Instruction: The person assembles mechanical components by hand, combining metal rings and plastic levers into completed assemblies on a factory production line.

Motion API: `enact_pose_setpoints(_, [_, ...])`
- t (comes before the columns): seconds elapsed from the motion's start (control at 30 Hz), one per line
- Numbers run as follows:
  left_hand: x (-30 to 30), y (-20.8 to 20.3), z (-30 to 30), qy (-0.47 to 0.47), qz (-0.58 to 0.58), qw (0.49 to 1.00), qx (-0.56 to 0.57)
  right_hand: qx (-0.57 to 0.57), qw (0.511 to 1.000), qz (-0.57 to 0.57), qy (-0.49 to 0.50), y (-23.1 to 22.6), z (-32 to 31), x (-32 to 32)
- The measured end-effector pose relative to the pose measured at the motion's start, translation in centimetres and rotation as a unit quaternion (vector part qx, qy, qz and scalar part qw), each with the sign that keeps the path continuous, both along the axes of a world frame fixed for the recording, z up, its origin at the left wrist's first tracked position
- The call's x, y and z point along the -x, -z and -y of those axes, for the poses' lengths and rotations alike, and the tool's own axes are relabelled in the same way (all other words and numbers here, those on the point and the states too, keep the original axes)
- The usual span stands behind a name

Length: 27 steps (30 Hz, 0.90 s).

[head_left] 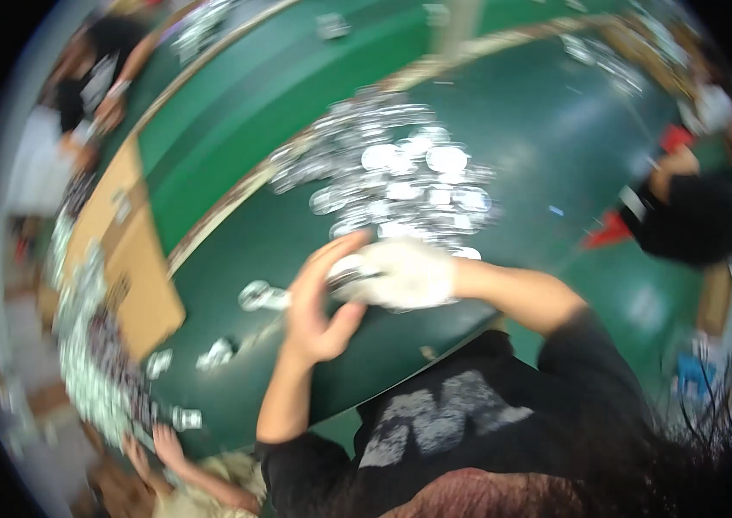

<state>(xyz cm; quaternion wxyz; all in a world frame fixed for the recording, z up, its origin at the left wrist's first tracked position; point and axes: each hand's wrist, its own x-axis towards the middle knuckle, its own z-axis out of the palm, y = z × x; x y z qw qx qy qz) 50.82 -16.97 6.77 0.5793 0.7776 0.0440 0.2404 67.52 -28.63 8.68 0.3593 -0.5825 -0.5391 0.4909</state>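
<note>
My right hand [409, 274] wears a white glove and is closed around a shiny metal part [346, 271]. Only a piece of that part shows at the fingertips, and blur hides its shape. My bare left hand [310, 306] curves around the same spot, thumb set apart from the fingers. Whether it grips the part cannot be made out. Just left of its fingers is another silver part [261, 296] with a ringed round end. Beyond both hands, a large heap of round silver metal parts [400, 173] covers the dark green table [539, 129].
Loose metal parts [216, 354] lie at the left. A cardboard sheet [129, 250] stands by a long row of bagged parts [94, 371]. A green conveyor belt [236, 138] runs behind a raised edge. Co-workers sit at far left, lower left and right, the last near a red object [612, 231].
</note>
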Motion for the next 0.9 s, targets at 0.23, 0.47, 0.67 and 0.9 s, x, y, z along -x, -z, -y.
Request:
enact_pose_setpoints(0.23, [-1.0,1.0,1.8,-0.036,0.048,0.992,0.107,-0.165,0.951,0.252,0.073,2.3,0.9,1.0])
enact_pose_setpoints(0.47, [-1.0,1.7,0.3,-0.057,0.081,0.989,0.106,-0.066,0.952,0.293,0.054,0.3,-0.8,1.6])
enact_pose_setpoints(0.67, [-0.6,2.2,0.6,-0.025,0.046,0.977,0.206,-0.035,0.964,0.264,0.018,1.3,-0.7,0.9])
enact_pose_setpoints(0.9, [-0.9,2.3,1.1,-0.063,0.031,0.989,0.134,-0.104,0.954,0.263,0.100,2.6,0.2,2.6])
